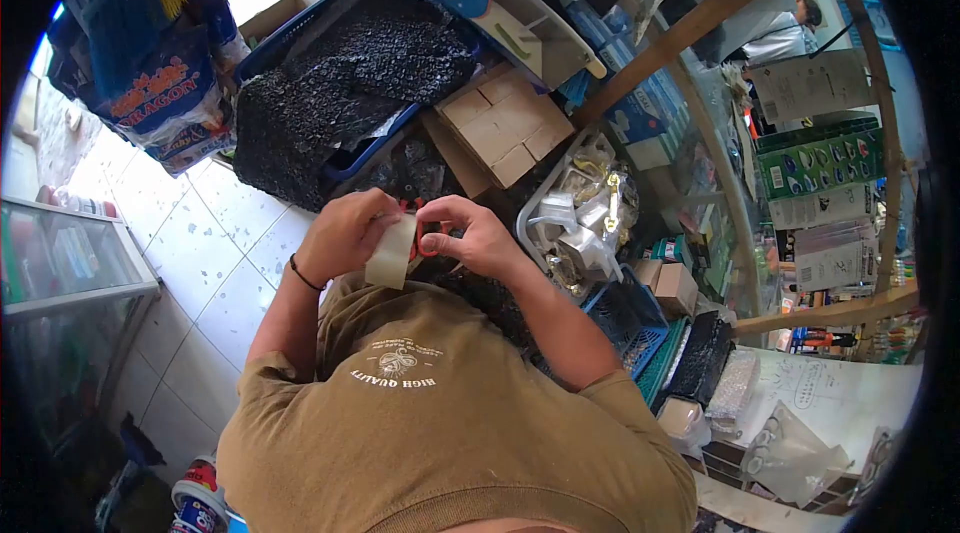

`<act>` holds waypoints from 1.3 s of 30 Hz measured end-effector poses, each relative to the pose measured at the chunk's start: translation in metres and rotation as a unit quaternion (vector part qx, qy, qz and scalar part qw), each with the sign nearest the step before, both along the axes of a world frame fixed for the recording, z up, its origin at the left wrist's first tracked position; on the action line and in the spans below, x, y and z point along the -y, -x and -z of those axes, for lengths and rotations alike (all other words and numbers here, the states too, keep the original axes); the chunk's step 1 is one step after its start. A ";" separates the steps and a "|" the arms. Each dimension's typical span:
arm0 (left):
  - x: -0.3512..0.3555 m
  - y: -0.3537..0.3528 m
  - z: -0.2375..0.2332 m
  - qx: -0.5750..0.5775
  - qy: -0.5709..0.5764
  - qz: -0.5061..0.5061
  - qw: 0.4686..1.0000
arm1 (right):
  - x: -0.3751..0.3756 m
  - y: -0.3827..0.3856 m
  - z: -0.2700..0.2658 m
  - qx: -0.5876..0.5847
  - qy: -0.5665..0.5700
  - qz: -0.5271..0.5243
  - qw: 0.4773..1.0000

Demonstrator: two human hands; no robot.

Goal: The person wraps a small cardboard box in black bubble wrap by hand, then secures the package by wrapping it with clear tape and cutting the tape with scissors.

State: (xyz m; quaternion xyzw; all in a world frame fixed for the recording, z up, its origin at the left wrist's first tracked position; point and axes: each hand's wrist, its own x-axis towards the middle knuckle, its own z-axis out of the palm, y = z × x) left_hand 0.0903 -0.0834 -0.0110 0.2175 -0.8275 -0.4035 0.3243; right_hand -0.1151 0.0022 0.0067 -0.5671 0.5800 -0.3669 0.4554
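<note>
My left hand [350, 233], with a dark band at the wrist, is closed, thumb and fingers pinching a pale beige strip [391, 255]. The strip hangs down in front of my shirt. Just beside it, my right hand [470, 236] curls round the red loop handles of what look like scissors [421, 241]; their blades are hidden. Both hands are close together at waist height, fingertips almost meeting over the strip.
Ahead stand a blue crate [345, 161] covered with black bubble wrap and a cardboard box [508, 123]. A white tray of small packaged metal parts [590, 203] lies to the right, near a blue basket [630, 318]. Glass cases flank me; another person [785, 38] is far right.
</note>
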 end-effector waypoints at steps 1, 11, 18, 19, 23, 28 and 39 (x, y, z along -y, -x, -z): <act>0.001 -0.004 0.001 -0.005 -0.035 -0.024 0.999 | 0.002 0.002 0.005 0.001 -0.001 -0.001 1.000; -0.008 -0.021 -0.006 -0.030 -0.108 -0.131 0.985 | 0.027 -0.026 0.046 -0.419 -0.277 0.007 0.865; -0.026 -0.017 -0.019 -0.052 -0.214 -0.063 0.973 | 0.039 -0.037 0.066 -0.432 -0.308 0.035 0.847; -0.027 -0.017 -0.020 -0.046 -0.228 -0.024 0.972 | 0.040 -0.037 0.065 -0.418 -0.307 0.057 0.853; -0.035 -0.005 -0.028 -0.077 -0.288 0.101 0.949 | 0.045 -0.025 0.068 -0.352 -0.320 0.089 0.875; -0.025 0.004 -0.043 -0.060 -0.276 0.133 0.950 | 0.047 -0.005 0.057 -0.276 -0.335 0.111 0.894; -0.013 0.018 -0.048 -0.015 -0.263 0.208 0.942 | -0.027 0.030 -0.014 0.168 -0.210 0.137 0.953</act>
